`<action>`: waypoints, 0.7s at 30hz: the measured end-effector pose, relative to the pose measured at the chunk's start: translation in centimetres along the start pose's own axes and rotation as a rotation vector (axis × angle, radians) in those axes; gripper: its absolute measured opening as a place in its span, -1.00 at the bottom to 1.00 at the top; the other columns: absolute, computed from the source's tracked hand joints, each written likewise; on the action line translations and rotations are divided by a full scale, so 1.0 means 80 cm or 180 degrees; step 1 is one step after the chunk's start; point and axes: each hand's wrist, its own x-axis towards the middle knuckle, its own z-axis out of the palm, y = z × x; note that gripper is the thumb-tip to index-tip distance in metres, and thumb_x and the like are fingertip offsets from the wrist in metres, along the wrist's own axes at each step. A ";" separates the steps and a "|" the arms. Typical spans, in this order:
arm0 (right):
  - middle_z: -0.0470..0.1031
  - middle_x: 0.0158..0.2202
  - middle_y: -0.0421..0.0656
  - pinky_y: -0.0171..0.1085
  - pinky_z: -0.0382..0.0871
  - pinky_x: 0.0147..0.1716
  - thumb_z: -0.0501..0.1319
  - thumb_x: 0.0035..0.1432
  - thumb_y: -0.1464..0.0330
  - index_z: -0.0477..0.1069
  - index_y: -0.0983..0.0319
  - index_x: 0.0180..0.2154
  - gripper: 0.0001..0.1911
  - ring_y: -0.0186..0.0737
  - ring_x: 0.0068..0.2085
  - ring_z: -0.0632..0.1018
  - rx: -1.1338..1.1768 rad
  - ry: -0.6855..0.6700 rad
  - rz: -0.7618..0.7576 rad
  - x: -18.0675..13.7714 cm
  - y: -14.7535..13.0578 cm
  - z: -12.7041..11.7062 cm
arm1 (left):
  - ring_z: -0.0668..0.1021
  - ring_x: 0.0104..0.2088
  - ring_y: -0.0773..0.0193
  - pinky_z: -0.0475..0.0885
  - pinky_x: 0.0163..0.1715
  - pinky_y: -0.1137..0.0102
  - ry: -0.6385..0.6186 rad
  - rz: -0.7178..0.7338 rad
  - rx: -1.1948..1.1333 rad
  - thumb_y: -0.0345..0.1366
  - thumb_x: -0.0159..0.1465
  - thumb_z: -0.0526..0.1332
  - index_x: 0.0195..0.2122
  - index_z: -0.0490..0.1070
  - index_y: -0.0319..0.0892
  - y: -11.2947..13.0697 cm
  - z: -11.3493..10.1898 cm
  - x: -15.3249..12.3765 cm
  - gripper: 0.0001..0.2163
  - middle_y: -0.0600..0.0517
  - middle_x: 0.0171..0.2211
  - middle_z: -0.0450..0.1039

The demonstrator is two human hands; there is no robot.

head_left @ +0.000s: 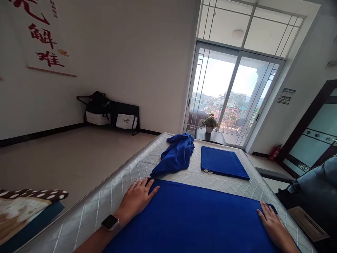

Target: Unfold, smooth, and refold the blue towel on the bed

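A blue cloth lies spread flat across the near part of the mattress. My left hand rests on its far left corner, fingers stretched out, a watch on the wrist. On the far right corner lies my right hand, palm down with the fingers extended. Beyond the spread cloth, a crumpled blue cloth sits in a loose heap on the left. A neatly folded blue cloth lies flat to its right, with small white tags at its near edge.
Folded brown patterned bedding is at the left edge. A small dark table with a potted plant stands past the mattress, before glass sliding doors. Bags sit by the wall. A fire extinguisher stands at right.
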 end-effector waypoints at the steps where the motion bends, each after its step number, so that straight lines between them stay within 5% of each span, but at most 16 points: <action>1: 0.10 0.38 -0.02 0.16 0.16 0.25 -0.26 0.32 0.08 0.07 0.33 0.35 -0.27 0.07 0.37 0.13 0.0038 -0.0024 0.0016 0.001 0.002 0.002 | 0.31 0.28 -0.06 0.06 0.31 -0.01 0.0104 0.0032 0.0006 0.14 0.37 -0.17 0.23 0.33 -0.23 -0.001 0.004 0.001 -0.34 -0.20 0.24 0.35; 5: 0.09 0.38 -0.05 0.16 0.15 0.25 -0.24 0.30 0.04 0.11 0.25 0.34 -0.27 0.05 0.37 0.13 0.0132 -0.0074 -0.0085 0.004 0.011 0.007 | 0.31 0.28 -0.10 0.13 0.29 -0.01 0.0293 0.0135 -0.0201 0.12 0.37 -0.12 0.21 0.36 -0.21 -0.008 0.020 0.004 -0.38 -0.20 0.23 0.35; 12: 0.06 0.40 0.01 0.04 0.03 0.32 -0.27 0.28 0.02 0.09 0.33 0.34 -0.22 0.00 0.39 0.08 0.0182 -0.0085 0.0096 0.001 0.018 0.006 | 0.18 0.36 -0.01 0.12 0.31 0.03 -0.0001 0.0154 -0.0420 0.07 0.41 -0.15 0.34 0.14 -0.13 -0.016 0.025 0.002 -0.41 -0.14 0.36 0.14; 18: 0.11 0.38 0.01 0.16 0.04 0.29 -0.31 0.30 0.09 0.16 0.31 0.32 -0.26 0.06 0.39 0.08 0.0181 0.0025 0.0578 -0.002 -0.004 -0.015 | 0.09 0.39 0.00 0.05 0.33 0.02 -0.0078 0.0231 -0.0370 0.05 0.42 -0.14 0.39 0.04 -0.12 -0.019 0.028 0.002 -0.42 -0.13 0.39 0.07; 21: 0.23 0.32 0.03 0.14 0.03 0.30 -0.28 0.30 0.14 0.29 0.35 0.24 -0.29 0.07 0.37 0.15 0.0126 0.0215 0.0532 -0.004 -0.042 -0.042 | 0.05 0.40 0.00 0.04 0.34 0.03 -0.0180 0.0300 -0.0322 -0.01 0.43 -0.15 0.39 0.02 -0.16 -0.018 0.024 0.000 -0.43 -0.18 0.41 0.02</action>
